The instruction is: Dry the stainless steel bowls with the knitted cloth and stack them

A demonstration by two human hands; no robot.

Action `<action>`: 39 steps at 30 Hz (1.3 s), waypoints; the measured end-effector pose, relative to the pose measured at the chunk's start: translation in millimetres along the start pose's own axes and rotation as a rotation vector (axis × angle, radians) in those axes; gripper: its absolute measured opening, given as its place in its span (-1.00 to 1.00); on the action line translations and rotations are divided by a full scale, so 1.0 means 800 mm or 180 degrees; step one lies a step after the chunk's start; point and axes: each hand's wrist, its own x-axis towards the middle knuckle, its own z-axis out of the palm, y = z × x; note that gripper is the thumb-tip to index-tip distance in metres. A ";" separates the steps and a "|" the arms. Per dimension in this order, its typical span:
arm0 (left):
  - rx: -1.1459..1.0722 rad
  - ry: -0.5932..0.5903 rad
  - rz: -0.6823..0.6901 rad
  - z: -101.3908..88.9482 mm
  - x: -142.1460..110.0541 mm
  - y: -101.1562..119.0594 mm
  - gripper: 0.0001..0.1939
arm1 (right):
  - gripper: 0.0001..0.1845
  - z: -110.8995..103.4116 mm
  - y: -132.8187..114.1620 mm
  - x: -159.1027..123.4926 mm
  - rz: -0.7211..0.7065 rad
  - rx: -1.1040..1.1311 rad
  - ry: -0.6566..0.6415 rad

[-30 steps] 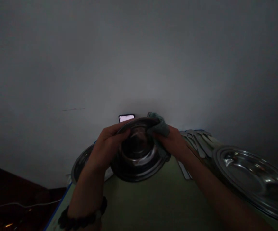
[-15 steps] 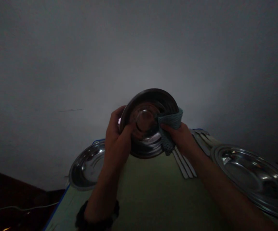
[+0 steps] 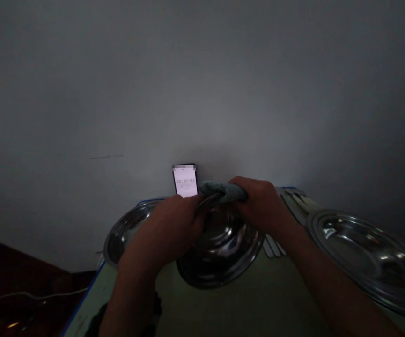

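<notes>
My left hand (image 3: 169, 229) grips the near-left rim of a shiny steel plate (image 3: 223, 255), which is held tilted just above the pale green table (image 3: 230, 309). At the plate's far rim my right hand (image 3: 261, 203) is closed on a teal cloth (image 3: 221, 189) and presses it against the metal. A dark bead bracelet circles my left wrist. The scene is dim.
A second steel plate (image 3: 125, 231) lies at the table's left far corner, and a large steel plate (image 3: 367, 257) at the right. Several spoons (image 3: 295, 201) lie behind my right hand. A lit phone (image 3: 185, 180) leans on the grey wall. The table's blue edge runs at the left.
The plate, raised upright and facing me half a second ago, has come down and tipped flatter. The cloth moved from its right side to its far rim. The phone is uncovered again.
</notes>
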 end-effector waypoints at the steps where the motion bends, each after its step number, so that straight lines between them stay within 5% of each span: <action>1: -0.0032 0.0048 0.0010 -0.002 0.000 -0.002 -0.65 | -0.95 0.003 0.003 0.000 0.0066 -0.0024 0.0086; 8: -0.0834 0.0789 -0.0210 -0.013 0.003 -0.032 -0.60 | -0.62 0.029 0.033 0.005 0.1030 0.0556 0.0605; 14: -0.1546 0.2613 -0.0433 0.009 0.023 -0.033 -0.64 | -0.56 0.080 0.007 0.004 0.2124 0.3430 0.0954; 16: -0.1909 0.2644 -0.0270 0.017 0.028 -0.029 -0.62 | -0.56 0.093 0.003 0.004 0.2258 0.4308 0.1018; 18: -0.2199 0.2246 -0.0121 0.021 0.029 -0.027 -0.61 | -0.58 0.095 0.010 0.006 0.2303 0.4489 0.1059; 21: -0.2189 0.1553 -0.0149 0.015 0.024 -0.027 -0.60 | -0.61 0.073 0.036 0.008 0.2071 0.3611 0.1194; 24: -0.1715 0.1346 -0.0306 0.004 0.016 -0.027 -0.56 | -0.69 0.033 0.053 0.007 0.1221 0.2392 0.1076; 30: -0.0896 0.0494 -0.0245 -0.005 0.001 -0.012 -0.62 | -0.83 -0.031 0.030 0.001 0.0512 0.0364 0.1125; 33: -0.0911 0.0220 -0.0028 -0.007 -0.006 -0.008 -0.63 | -0.84 -0.033 0.022 -0.002 0.0397 -0.0080 0.1245; 39: -0.1041 0.0711 0.0042 0.003 0.006 -0.017 -0.68 | -0.60 -0.004 0.043 0.002 0.0943 -0.0265 0.1310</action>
